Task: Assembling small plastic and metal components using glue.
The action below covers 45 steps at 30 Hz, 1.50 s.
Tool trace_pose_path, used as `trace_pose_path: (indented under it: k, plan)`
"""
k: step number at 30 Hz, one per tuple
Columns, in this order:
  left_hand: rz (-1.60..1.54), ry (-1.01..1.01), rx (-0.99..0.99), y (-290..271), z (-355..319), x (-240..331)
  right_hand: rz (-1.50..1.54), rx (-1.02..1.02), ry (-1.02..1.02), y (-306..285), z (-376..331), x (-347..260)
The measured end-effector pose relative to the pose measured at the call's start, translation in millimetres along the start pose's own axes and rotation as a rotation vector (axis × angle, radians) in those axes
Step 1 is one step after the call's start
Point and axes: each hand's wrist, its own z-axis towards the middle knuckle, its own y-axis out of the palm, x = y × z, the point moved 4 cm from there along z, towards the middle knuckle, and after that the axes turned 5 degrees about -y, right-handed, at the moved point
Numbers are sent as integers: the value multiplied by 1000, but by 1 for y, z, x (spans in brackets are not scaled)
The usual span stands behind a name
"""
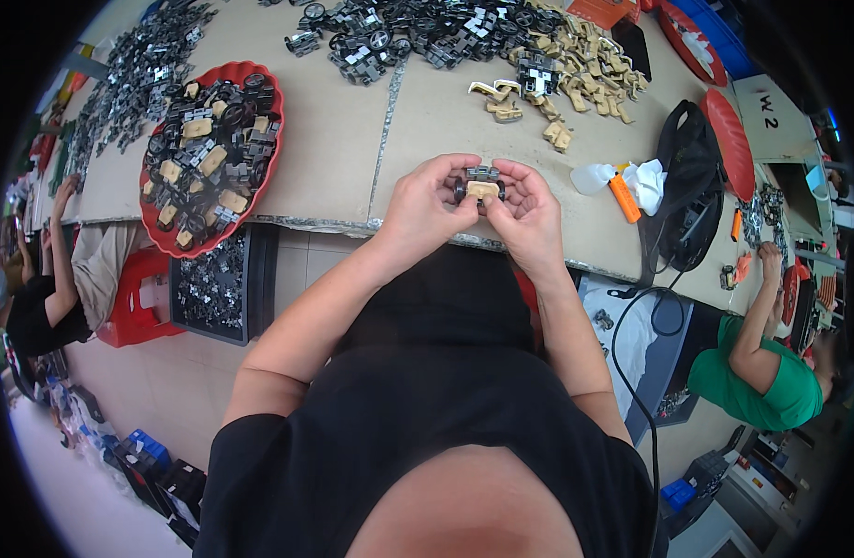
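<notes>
Between my two hands, just above the table's front edge, is a small dark toy car chassis [483,173] with black wheels at its sides. A tan plastic piece [483,190] sits on it, and both my thumbs press at its near edge. My left hand [429,201] grips the chassis from the left, fingers curled round it. My right hand [531,219] holds it from the right in the same way. The fingers partly hide the wheels and underside. Beyond my hands lie a heap of loose tan pieces [602,78] and a large pile of dark wheeled chassis [436,37].
At left, a red scalloped tray [276,126] of chassis with tan pieces overhangs the table edge. To the right are a white bottle [591,179], an orange tool [624,199], crumpled tissue [646,184] and a black bag [692,200]. A co-worker in green [766,372] works at right, another person at left.
</notes>
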Motion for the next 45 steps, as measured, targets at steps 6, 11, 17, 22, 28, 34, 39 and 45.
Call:
trace_pose_path:
  k: [6,11,17,22,28,34,39,45]
  plan:
    - [77,-39,-7,-2,2,1,-27,9,-14,1,2,2]
    - [-2,45,2,-1,-2,-4,-76,9,-71,4,0,-1]
    - [101,62,39,-1,0,5,-137,18,-53,2,0,-2]
    - [163,136,125,-6,-4,10,-143,29,-45,3,0,0]
    - [794,450,637,-86,-30,74,-64,40,-95,8,-3,-8]
    - [1609,494,803,-165,-41,112,-79,3,-75,6,-4,1]
    - [1847,289,742,-175,-16,98,-93,-6,-85,0,-2,7]
    - [1740,422,741,-180,-27,100,-21,-5,-79,-1,-2,2]
